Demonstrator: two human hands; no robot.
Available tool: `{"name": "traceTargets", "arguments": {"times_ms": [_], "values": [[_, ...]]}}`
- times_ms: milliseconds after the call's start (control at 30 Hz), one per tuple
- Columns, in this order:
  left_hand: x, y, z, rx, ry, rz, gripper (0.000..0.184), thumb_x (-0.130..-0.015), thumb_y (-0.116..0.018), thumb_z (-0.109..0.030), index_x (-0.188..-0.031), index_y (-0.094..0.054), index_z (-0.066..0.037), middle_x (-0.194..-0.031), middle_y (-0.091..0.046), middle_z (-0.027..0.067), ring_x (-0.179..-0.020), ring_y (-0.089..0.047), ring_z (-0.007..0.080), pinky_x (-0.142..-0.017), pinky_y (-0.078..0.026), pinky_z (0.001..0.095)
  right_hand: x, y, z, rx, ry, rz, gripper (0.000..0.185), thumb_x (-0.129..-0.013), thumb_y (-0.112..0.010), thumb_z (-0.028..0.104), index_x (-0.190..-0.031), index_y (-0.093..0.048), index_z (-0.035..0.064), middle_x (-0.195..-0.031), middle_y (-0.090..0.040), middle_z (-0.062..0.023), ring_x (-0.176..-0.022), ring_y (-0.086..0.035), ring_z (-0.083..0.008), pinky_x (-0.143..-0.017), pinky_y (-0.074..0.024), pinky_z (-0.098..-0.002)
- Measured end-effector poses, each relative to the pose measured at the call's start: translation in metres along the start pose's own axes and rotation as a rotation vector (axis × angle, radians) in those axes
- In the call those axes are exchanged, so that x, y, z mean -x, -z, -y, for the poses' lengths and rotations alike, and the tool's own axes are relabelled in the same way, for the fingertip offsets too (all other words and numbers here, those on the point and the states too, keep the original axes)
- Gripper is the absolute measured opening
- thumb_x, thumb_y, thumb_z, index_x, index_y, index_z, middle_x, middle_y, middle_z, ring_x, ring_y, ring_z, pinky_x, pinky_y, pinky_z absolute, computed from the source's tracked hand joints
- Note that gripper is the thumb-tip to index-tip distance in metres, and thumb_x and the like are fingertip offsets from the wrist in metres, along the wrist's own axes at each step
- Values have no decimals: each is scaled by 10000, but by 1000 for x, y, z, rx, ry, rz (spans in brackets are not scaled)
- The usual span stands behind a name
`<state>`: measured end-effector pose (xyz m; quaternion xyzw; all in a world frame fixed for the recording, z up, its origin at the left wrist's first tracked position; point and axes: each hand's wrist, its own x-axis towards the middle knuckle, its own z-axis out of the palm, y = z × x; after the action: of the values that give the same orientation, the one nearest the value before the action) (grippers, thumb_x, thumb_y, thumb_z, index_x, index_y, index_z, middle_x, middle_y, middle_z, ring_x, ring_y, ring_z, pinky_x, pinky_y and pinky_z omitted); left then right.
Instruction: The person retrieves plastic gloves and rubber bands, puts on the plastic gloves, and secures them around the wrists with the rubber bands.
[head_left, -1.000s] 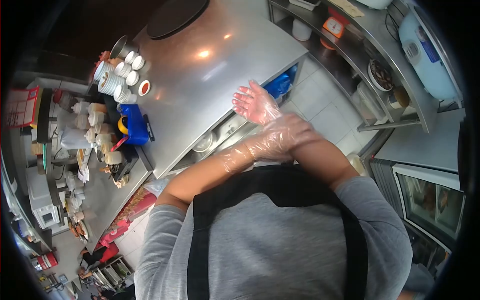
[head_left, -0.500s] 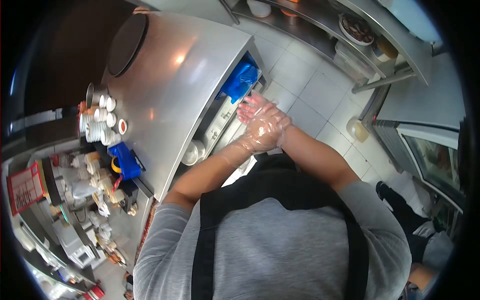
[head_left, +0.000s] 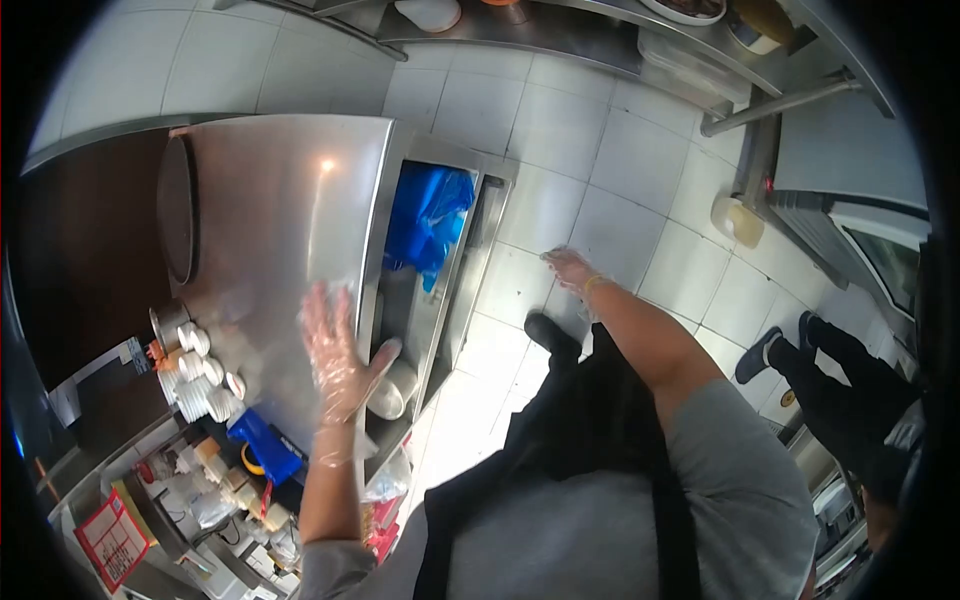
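My left hand [head_left: 338,360] wears a clear plastic glove and is spread open at the edge of the steel counter [head_left: 275,215]. Nothing is in its fingers. Close to its thumb, a round metal bowl [head_left: 393,390] sits on the shelf under the counter, beside which the left glove's cuff hangs loose. My right hand [head_left: 572,270], also in a clear glove, hangs over the tiled floor, away from the counter, its fingers loosely extended and holding nothing that I can see. A crumpled blue plastic bag [head_left: 430,215] lies on the under-shelf between the two hands.
Stacked white dishes [head_left: 195,390] and a blue box [head_left: 265,445] line the counter's near left end. A dark round plate [head_left: 180,210] lies at its far side. Steel shelving [head_left: 560,45] runs along the top. Another person's legs [head_left: 830,390] are at the right, by a fridge [head_left: 880,250].
My hands were clasped together in front of me and have come apart. The left moved left to the counter edge; the right moved out over the floor. The view has turned and shifted.
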<state>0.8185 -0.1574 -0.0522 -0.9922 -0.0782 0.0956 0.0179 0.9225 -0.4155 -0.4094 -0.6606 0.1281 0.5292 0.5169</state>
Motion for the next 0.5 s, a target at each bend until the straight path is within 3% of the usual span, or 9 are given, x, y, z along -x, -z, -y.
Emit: {"name": "traceTargets", "arguments": {"times_ms": [100, 133, 200, 233, 333, 367, 467, 500], "values": [[0, -17, 16, -24, 4, -82, 973, -632, -788, -160, -1439, -248, -105, -1467, -207, 236, -1359, -201, 417, -1088, -229, 503, -101, -9, -9, 568, 554, -206, 552, -839, -600, 307, -1271, -450, -2, -1051, -606, -177, -976, -580, -275, -876, -461, -376], [0, -21, 18, 17, 19, -92, 932, -660, -766, -181, -1437, -257, -112, -1465, -218, 234, -1356, -201, 430, -1088, -207, 522, -98, -16, 18, 646, 530, -308, 582, -842, -593, 303, -1301, -421, -12, -1066, -607, -197, -1009, -579, -305, -886, -456, -391], [-3, -29, 22, 98, 51, -119, 851, -715, -720, -223, -1433, -274, -126, -1461, -240, 228, -1349, -202, 454, -1088, -164, 560, -137, -28, 45, 731, 431, -226, 636, -843, -585, 296, -1343, -356, -23, -1123, -581, -230, -1068, -553, -350, -916, -439, -398], [-5, -32, 24, 90, 19, -143, 848, -724, -715, -225, -1434, -266, -105, -1460, -237, 235, -1344, -218, 456, -1083, -178, 567, -153, -36, 58, 772, 381, -181, 664, -843, -581, 293, -1364, -323, -29, -1151, -568, -246, -1097, -540, -372, -931, -430, -402], [-7, -34, 25, 120, 61, -122, 940, -659, -757, -87, -1448, -250, -142, -1466, -192, 252, -1346, -234, 435, -1052, -320, 462, -176, -57, 98, 738, 279, -180, 719, -821, -601, 304, -1394, -285, 6, -1122, -587, -239, -1118, -538, -365, -933, -438, -387], [-7, -35, 28, 97, 55, -107, 915, -678, -736, -91, -1450, -246, -125, -1464, -195, 259, -1347, -236, 437, -1065, -279, 478, -183, -65, 107, 722, 280, -208, 637, -810, -598, 285, -1358, -381, 43, -1142, -594, -207, -1113, -543, -358, -927, -444, -400], [-6, -35, 31, 87, 91, -76, 902, -683, -712, -88, -1451, -240, -100, -1467, -195, 261, -1351, -228, 439, -1077, -235, 494, -255, -98, 85, 463, 197, -280, 457, -865, -492, 292, -1294, -485, 136, -1258, -533, -174, -1180, -510, -304, -1002, -393, -382], [-6, -35, 32, 95, 96, -70, 895, -678, -698, -83, -1448, -241, -82, -1471, -188, 261, -1356, -221, 438, -1084, -212, 495, -245, -97, 95, 392, 70, -360, 323, -861, -475, 217, -1107, -598, 48, -1201, -580, -149, -1103, -557, -329, -908, -456, -395]]}}
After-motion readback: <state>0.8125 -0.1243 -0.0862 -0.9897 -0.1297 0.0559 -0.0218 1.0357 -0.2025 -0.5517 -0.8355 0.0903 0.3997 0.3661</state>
